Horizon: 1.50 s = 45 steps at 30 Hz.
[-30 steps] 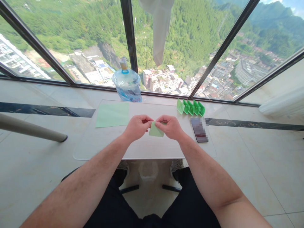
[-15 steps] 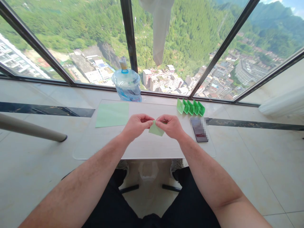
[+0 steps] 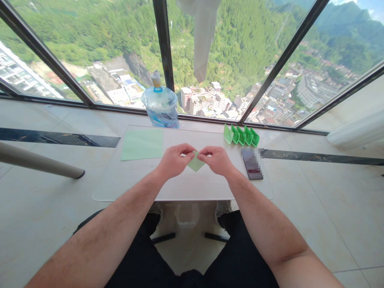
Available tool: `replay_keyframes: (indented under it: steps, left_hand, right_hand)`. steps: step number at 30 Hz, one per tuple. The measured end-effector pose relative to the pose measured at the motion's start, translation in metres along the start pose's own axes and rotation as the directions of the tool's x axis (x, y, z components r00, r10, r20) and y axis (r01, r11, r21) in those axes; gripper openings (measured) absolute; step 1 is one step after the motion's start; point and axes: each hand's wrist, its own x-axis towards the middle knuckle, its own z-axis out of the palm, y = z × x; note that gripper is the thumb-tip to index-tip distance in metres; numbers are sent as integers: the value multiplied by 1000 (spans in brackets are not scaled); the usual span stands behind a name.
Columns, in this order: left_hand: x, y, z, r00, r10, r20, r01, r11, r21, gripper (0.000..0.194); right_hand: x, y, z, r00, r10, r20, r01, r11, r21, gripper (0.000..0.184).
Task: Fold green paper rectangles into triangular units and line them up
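A small folded piece of light green paper (image 3: 195,164) hangs between both hands above the middle of a low white table (image 3: 126,180). My left hand (image 3: 174,160) pinches its left upper corner with closed fingers. My right hand (image 3: 216,160) pinches the right upper corner the same way. The paper's lower point tips down toward the tabletop. A flat sheet of light green paper (image 3: 142,144) lies on the table to the left of my hands. A row of several folded green paper pieces (image 3: 241,135) stands at the table's far right.
A phone (image 3: 252,163) lies on the table right of my right hand. A large water jug (image 3: 160,106) stands at the far edge by the window. A grey pole (image 3: 39,162) reaches in from the left. My dark-trousered legs are below the table.
The folded paper has been turned between my fingers, from a wider flap to a smaller downward-pointing shape. Both hands stay in nearly the same place.
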Motion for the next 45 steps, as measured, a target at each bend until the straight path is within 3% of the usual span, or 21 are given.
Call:
replay_keyframes:
  steps: [3, 9, 16, 20, 30, 37, 42, 45]
  left_hand:
    - [0, 0, -2, 998, -7, 65, 1, 996, 92, 24]
    - [0, 3, -4, 997, -59, 42, 52, 988, 146, 26]
    - [0, 6, -3, 993, -106, -45, 110, 986, 124, 24]
    - [1, 6, -4, 991, -120, -62, 125, 987, 98, 22]
    - [-1, 10, -2, 980, -193, -54, 188, 979, -83, 19]
    - [-2, 2, 7, 976, -196, -91, 172, 959, -225, 20]
    - [-2, 0, 10, 974, -205, -93, 178, 956, -234, 36]
    - [-1, 1, 11, 972, -218, -87, 190, 949, -251, 31]
  right_hand:
    - [-1, 0, -3, 998, 13, 61, -10, 999, -43, 21]
    - [-3, 1, -10, 937, 108, 332, -79, 992, -100, 19]
    - [-3, 2, -15, 951, 34, 307, -9, 996, -83, 10]
    - [-5, 0, -16, 927, 109, 358, -65, 989, -132, 18]
    - [-5, -4, 7, 995, 79, 63, -77, 997, -25, 34]
    - [-4, -3, 10, 996, 79, 30, -78, 996, -31, 30]
    - [-5, -7, 11, 996, 87, 10, -86, 996, -32, 31]
    - [-5, -7, 12, 996, 90, -6, -90, 995, -43, 32]
